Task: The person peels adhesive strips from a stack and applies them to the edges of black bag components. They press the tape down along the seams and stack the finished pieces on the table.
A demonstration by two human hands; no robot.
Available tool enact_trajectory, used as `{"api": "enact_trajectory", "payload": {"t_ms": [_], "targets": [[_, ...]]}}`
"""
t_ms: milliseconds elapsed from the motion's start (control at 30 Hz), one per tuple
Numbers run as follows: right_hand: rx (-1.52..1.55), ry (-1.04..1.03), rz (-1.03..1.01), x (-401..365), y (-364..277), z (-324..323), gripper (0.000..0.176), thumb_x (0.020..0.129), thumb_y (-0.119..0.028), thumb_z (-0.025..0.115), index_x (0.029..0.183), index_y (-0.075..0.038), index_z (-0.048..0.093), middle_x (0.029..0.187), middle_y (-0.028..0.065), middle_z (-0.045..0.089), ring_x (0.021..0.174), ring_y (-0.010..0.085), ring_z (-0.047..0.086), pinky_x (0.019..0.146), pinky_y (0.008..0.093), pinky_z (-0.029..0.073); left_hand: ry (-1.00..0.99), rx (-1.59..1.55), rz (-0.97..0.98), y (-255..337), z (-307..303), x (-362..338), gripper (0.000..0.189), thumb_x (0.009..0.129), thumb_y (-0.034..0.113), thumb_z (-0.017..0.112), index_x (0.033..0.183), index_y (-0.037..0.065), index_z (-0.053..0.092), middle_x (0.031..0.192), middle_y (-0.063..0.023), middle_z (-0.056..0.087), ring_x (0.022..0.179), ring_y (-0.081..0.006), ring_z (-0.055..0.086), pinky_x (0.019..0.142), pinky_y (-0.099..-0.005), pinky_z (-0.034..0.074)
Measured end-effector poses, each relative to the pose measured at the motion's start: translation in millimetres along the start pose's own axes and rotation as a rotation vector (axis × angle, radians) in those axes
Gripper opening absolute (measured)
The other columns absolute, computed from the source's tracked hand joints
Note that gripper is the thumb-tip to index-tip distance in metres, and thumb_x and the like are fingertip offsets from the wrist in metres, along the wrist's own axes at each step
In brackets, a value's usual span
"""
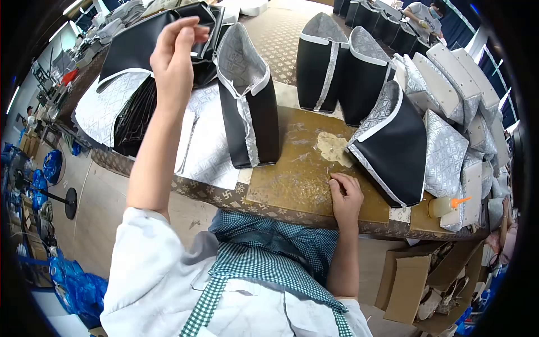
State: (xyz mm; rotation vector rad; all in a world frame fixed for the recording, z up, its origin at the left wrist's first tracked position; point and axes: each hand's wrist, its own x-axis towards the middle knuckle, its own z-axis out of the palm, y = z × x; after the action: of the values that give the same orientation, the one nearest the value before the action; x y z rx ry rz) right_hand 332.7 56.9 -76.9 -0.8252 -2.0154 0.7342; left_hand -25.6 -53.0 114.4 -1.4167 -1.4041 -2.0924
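Head camera showed the right hand [347,194] resting at the front of the brown board [281,182], fingers curled close together; whether they pinched something, I could not tell. At its 1 o'clock leaned the tilted shell [396,151]; at 3 o'clock was a bottle [441,206]. At 10 o'clock stood the upright shell [261,115], and farther the left hand [171,59], raised, loosely spread, apparently holding nothing. Steadying either shell from both sides, without rubbing its edging, seemed advisable.

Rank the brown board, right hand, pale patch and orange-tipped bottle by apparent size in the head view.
Largest: brown board
Next: right hand and pale patch, too close to rank
Smallest: orange-tipped bottle
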Motion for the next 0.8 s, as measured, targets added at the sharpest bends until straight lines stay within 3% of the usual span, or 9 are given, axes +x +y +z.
{"api": "enact_trajectory", "payload": {"t_ms": [67,100,167,200,233,333,400,567,800], "targets": [[-0.020,0.000,0.021,1,-2,0,0.014,0.084,-0.006,0.066,0.096,-0.001,0.070,0.097,0.0118,0.070,0.090,0.0250,0.063,0.080,0.0330,0.051,0.014,0.236,-0.063,-18,-19,-51,0.023,0.101,0.011,0.048,0.116,-0.001,0.060,0.099,-0.0086,0.066,0.095,-0.0146,0.061,0.090,-0.0304,0.047],[-0.026,-0.004,0.011,1,-1,0,0.014,0.084,-0.006,0.066,0.096,-0.001,0.071,0.097,0.0118,0.070,0.090,0.0250,0.063,0.080,0.0330,0.051,-0.064,0.496,-0.121,-37,-29,-83,0.026,0.097,0.010,0.053,0.120,0.001,0.058,0.104,-0.0114,0.064,0.099,-0.0195,0.061,0.090,-0.0326,0.047],[-0.046,-0.012,-0.010,1,2,1,0.014,0.084,-0.006,0.066,0.096,-0.001,0.071,0.097,0.0118,0.070,0.090,0.0251,0.063,0.079,0.0329,0.051,-0.427,1.056,-0.094,-60,-39,-150,0.046,0.088,0.005,0.056,0.133,0.005,0.049,0.122,-0.0179,0.055,0.118,-0.0336,0.052,0.098,-0.0400,0.041],[-0.050,-0.014,-0.006,2,1,2,0.014,0.084,-0.006,0.066,0.096,-0.001,0.071,0.097,0.0119,0.070,0.090,0.0252,0.063,0.080,0.0331,0.051,-0.528,1.177,-0.089,-82,-45,-182,0.051,0.086,0.005,0.057,0.136,0.005,0.047,0.128,-0.0155,0.052,0.125,-0.0337,0.046,0.103,-0.0458,0.035],[-0.056,-0.023,-0.003,2,-1,1,0.014,0.084,-0.005,0.066,0.096,-0.001,0.071,0.097,0.0120,0.070,0.090,0.0253,0.063,0.080,0.0332,0.051,-0.555,1.206,-0.055,-82,-38,-198,0.057,0.084,0.007,0.055,0.140,0.005,0.044,0.128,-0.0168,0.052,0.123,-0.0350,0.046,0.103,-0.0586,0.030],[-0.079,-0.038,-0.011,2,-8,1,0.013,0.084,-0.005,0.066,0.096,0.000,0.071,0.097,0.0122,0.070,0.091,0.0253,0.063,0.081,0.0335,0.050,-0.577,1.224,-0.118,-91,-33,-184,0.055,0.086,0.007,0.052,0.139,0.005,0.045,0.125,-0.0141,0.056,0.124,-0.0311,0.046,0.101,-0.0563,0.031],[-0.070,-0.042,-0.014,3,-7,4,0.012,0.085,-0.005,0.066,0.095,0.000,0.071,0.096,0.0121,0.069,0.092,0.0251,0.062,0.082,0.0332,0.049,-0.485,1.223,-0.007,-107,-30,-176,0.050,0.086,0.007,0.052,0.136,0.006,0.048,0.116,-0.0107,0.059,0.119,-0.0283,0.049,0.101,-0.0543,0.032],[-0.081,-0.050,-0.015,2,-4,5,0.012,0.087,-0.006,0.065,0.096,0.001,0.070,0.095,0.0122,0.069,0.092,0.0255,0.062,0.083,0.0347,0.049,-0.415,1.259,-0.048,-133,-25,-166,0.045,0.087,0.011,0.051,0.132,0.008,0.050,0.108,-0.0082,0.060,0.112,-0.0259,0.053,0.100,-0.0576,0.036],[-0.073,-0.036,-0.022,1,0,4,0.012,0.087,-0.007,0.066,0.095,0.001,0.070,0.096,0.0126,0.069,0.092,0.0271,0.063,0.083,0.0357,0.049,-0.758,1.052,0.025,-79,-56,-195,0.032,0.089,0.017,0.055,0.117,0.005,0.062,0.105,-0.0125,0.060,0.105,-0.0280,0.055,0.099,-0.0459,0.036]]}}
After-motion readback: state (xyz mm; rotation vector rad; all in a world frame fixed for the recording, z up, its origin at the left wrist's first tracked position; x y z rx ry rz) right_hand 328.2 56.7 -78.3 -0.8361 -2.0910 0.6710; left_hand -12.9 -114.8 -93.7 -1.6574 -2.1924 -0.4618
